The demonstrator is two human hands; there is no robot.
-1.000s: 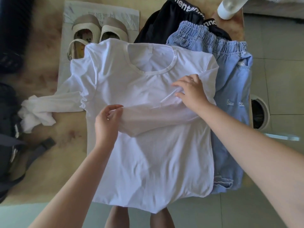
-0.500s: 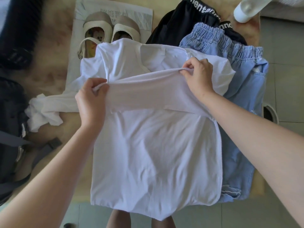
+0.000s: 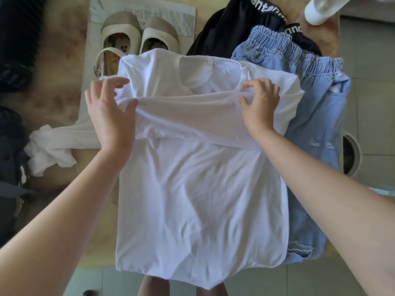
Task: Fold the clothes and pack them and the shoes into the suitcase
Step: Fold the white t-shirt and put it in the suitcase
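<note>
One sleeve [image 3: 192, 116] is laid crosswise over the shirt [image 3: 198, 199] on the table [image 3: 62, 97], pressed by the straight-fingered left hand [image 3: 109, 120] and pinched at the shoulder by the right hand [image 3: 259, 107]. The other sleeve [image 3: 55, 146] trails left, nearer the left hand.

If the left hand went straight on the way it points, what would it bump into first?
The left hand touches the shirt now; past that, probably the shoes, though depth is hard to judge.
</note>
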